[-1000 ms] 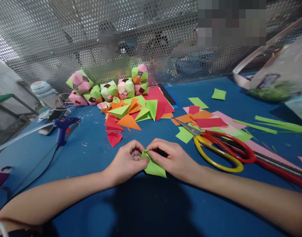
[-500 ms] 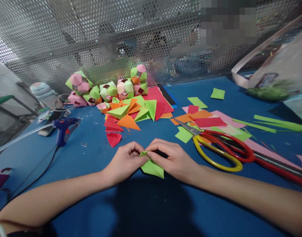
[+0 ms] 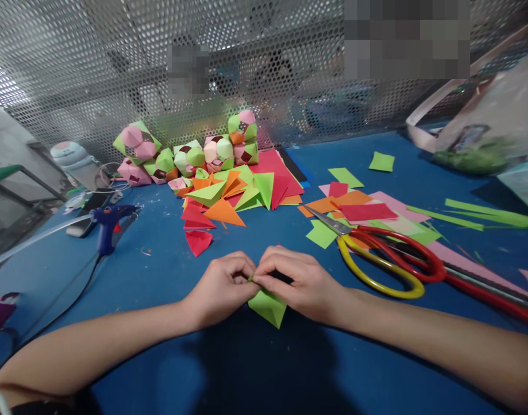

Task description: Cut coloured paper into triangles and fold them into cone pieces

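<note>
Pinched now between left hand (image 3: 223, 286) and right hand (image 3: 295, 281), low over the bench (image 3: 169, 276), green paper (image 3: 268, 306) hanging narrower than a second ago, top corner tucked under fingertips, fold apparently tightening.

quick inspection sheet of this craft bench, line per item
surface: blue table, mostly covered at the back
job's things: green folded paper pinched between both hands
clutter: folded paper triangles, paper balls, paper scraps, scissors, plastic bag
grips: left hand and right hand both closed on the paper
cables: glue gun with a cord running off to the left
surroundings: perforated metal screen behind the table
</note>
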`<state>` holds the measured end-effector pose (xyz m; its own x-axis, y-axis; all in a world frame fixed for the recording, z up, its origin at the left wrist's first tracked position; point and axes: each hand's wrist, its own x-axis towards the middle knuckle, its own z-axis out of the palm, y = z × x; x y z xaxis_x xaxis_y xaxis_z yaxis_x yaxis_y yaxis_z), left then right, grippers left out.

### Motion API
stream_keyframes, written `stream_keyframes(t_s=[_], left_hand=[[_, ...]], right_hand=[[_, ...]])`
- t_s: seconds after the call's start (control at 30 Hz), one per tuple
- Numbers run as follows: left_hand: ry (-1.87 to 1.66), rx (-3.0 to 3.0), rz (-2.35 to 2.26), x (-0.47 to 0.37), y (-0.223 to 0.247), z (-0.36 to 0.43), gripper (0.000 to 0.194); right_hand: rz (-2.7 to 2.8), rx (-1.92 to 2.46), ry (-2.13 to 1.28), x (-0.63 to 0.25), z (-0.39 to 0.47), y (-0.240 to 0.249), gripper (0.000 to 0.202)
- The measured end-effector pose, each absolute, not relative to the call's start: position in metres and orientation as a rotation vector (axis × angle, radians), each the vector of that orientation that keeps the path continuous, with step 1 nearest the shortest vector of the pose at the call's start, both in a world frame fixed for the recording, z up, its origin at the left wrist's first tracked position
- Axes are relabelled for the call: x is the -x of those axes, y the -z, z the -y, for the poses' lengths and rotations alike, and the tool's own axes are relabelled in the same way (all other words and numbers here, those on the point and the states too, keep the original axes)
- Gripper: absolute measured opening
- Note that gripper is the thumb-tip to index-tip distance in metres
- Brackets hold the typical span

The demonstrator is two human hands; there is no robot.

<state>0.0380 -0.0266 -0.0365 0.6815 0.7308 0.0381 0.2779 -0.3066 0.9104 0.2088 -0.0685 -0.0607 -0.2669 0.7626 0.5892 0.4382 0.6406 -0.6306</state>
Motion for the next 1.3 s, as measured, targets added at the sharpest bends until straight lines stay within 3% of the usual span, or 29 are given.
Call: stream_keyframes(t_s=[0.13,0.27,0.53,0.93,1.3], left_hand=[[-0.664,-1.771,-0.818,-0.0395,0.0349,0.0254,0.014],[-0.795,-1.682,-0.903,-0.0410,0.0331,0.0219,0.015],[-0.645,-1.885,-0.948,-0.0379,0.0395,0.0210,0.004],[-0.679,-2.094,-0.880,-0.0376,0.0379,0.0220,0.014],[-0.724,-1.966,-0.949,-0.0386,0.0342,0.0181,0.007]], right_hand=[[1.879,0.952,-0.390,-0.2083,0.0688,0.0591,0.000],[1.831,1.096,-0.336,-0.2079,0.0681,0.0570,0.005],[1.892,1.005,-0.209,-0.2087,0.0668,0.0611,0.013],[1.929,0.953,-0.169,-0.2091,0.0674,0.0586,0.011],[1.816,1.020,-0.216,-0.2101,0.0649,0.0565,0.011]])
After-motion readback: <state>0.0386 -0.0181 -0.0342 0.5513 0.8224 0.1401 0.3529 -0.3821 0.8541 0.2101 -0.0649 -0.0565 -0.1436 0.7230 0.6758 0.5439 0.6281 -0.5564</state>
